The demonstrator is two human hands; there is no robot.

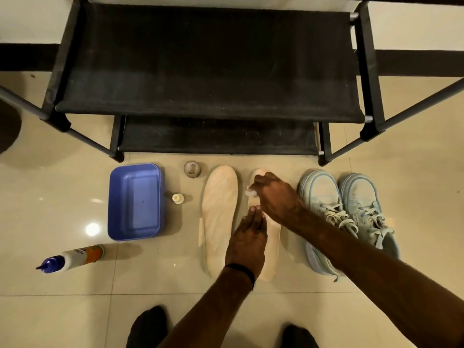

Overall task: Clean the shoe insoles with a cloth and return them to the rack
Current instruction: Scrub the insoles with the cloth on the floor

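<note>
The right hand [273, 194] gripped a small white cloth wad [251, 192] in curled fingers [258, 183] and pressed it on the toe half of the right-side pale peach foam insole [272, 237]. The left hand [247, 243], with a black band at its wrist, lay on the same insole with straight fingers [252, 214], pinning its middle to the floor. The second pale peach foam insole [219, 214] lay flat just beside it, to the left, touched by neither hand.

Judged from this arrangement, the step in hand was wiping the right-side insole. To do it well, the pinning hand should hold the foam flat so that it does not slide on the smooth tile, and the cloth should travel in short strokes from toe toward heel, covering the edges. Light pressure is advisable, since thin foam probably creases easily.

Both insoles rested on a glossy cream tiled floor [75, 297], in front of a black fabric-shelved metal rack [206, 71] whose shelves held nothing visible. A pair of light blue laced sneakers [351, 217] stood to the right. To the left stood a blue rectangular plastic tub [134, 200], a small cream-capped bottle [177, 198], a small round clear container [192, 169], and, lying on its side, a white bottle with a blue nozzle [72, 258]. A ceiling light was reflected in the tile.
</note>
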